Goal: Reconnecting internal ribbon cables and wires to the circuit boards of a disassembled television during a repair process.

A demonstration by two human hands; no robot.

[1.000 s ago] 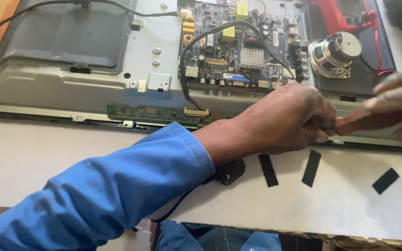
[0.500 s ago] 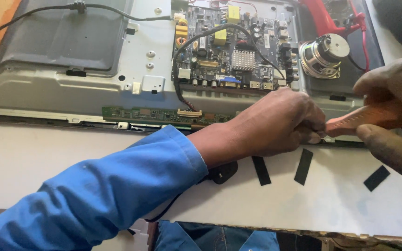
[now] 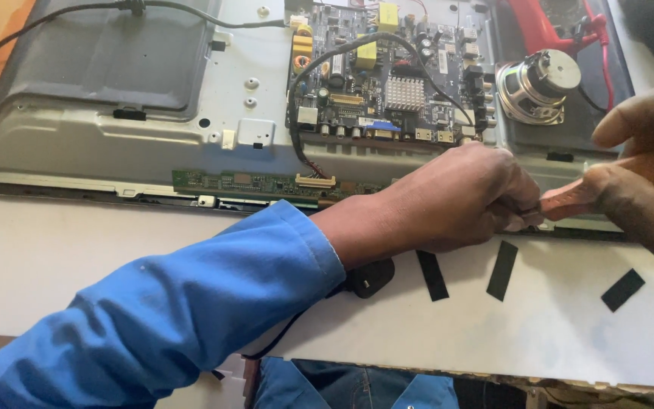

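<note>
In the head view, the left hand (image 3: 459, 201) is closed, its fingertips pinched at the lower edge of the opened flat-panel chassis (image 3: 107, 144), right where the tip of an orange-brown flat strip (image 3: 569, 203) meets them; what the fingers pinch there is hidden. The right hand (image 3: 645, 163) is closed around the strip's other end, thumb on top. The strip looks light, thin and somewhat flexible, probably best gripped near its working tip for control. Just below the grip lie three black tape pieces (image 3: 502, 269) on the white table (image 3: 77, 257), and a black plug (image 3: 371, 277) sits under the left wrist. Above the grip stand one circuit board (image 3: 387, 83) and one round speaker (image 3: 537, 85), both fragile.
</note>
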